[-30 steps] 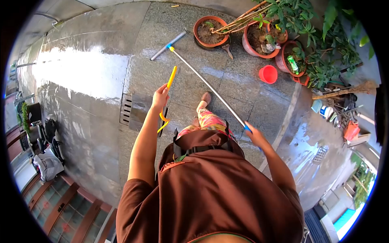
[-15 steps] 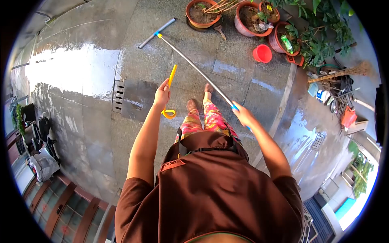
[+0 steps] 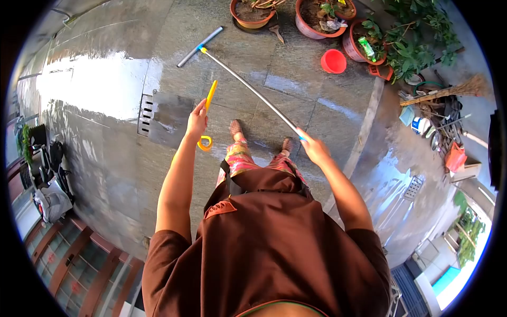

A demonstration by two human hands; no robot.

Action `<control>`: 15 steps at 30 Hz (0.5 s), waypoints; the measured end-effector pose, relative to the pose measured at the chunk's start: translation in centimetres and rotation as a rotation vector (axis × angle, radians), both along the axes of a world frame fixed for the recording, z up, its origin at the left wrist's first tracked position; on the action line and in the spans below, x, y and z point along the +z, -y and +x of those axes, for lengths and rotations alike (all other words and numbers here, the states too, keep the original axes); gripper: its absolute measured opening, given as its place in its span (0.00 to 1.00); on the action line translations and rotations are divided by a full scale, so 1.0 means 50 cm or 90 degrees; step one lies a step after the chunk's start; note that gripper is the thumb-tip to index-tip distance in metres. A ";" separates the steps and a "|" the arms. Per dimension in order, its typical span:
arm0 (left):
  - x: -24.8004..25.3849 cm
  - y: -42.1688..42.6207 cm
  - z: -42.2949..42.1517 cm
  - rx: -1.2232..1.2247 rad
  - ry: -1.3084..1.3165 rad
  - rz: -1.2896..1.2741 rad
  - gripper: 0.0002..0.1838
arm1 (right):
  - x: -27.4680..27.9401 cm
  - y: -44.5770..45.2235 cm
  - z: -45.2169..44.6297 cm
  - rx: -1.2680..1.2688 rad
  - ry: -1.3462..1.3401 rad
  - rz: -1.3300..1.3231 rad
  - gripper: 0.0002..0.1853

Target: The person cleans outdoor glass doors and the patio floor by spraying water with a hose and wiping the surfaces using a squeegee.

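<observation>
My left hand (image 3: pixel 197 119) is closed around a yellow hose (image 3: pixel 212 95), whose end points up and away from me. Below the hand the hose curls into a loop. On the right, my right hand (image 3: pixel 315 149) grips the handle end of a squeegee with a long metal pole (image 3: pixel 253 90). The pole runs up and left to a blue joint and a wide grey head (image 3: pixel 200 46), which lies on the wet paving (image 3: pixel 232 113).
Several potted plants stand at the top, one in a round pot (image 3: pixel 353 42), near a red bucket (image 3: pixel 333 62). A floor drain (image 3: pixel 146 115) is left of centre. At the right are a straw broom (image 3: pixel 449 90) and an orange bag (image 3: pixel 455 157). A grey bag (image 3: pixel 53 201) is at far left.
My feet have stepped, and the pots, bucket and drain have shifted left and mostly upward in view. Both hands keep their holds. The squeegee head and hose appear farther left.
</observation>
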State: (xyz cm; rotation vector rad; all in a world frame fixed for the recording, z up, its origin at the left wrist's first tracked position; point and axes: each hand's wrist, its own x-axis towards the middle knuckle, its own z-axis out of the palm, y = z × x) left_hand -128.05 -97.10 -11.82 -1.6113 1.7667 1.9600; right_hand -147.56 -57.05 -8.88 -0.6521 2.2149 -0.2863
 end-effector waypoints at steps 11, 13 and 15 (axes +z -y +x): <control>-0.099 -0.363 -0.099 -0.063 0.041 -0.074 0.19 | 0.285 -0.956 -0.056 0.015 -0.101 0.137 0.29; -0.104 -0.421 -0.113 -0.059 0.034 -0.060 0.19 | 0.353 -0.977 -0.082 0.032 -0.125 0.143 0.29; -0.085 -0.463 -0.118 -0.070 0.024 -0.041 0.19 | 0.347 -0.974 -0.110 0.046 -0.119 0.143 0.29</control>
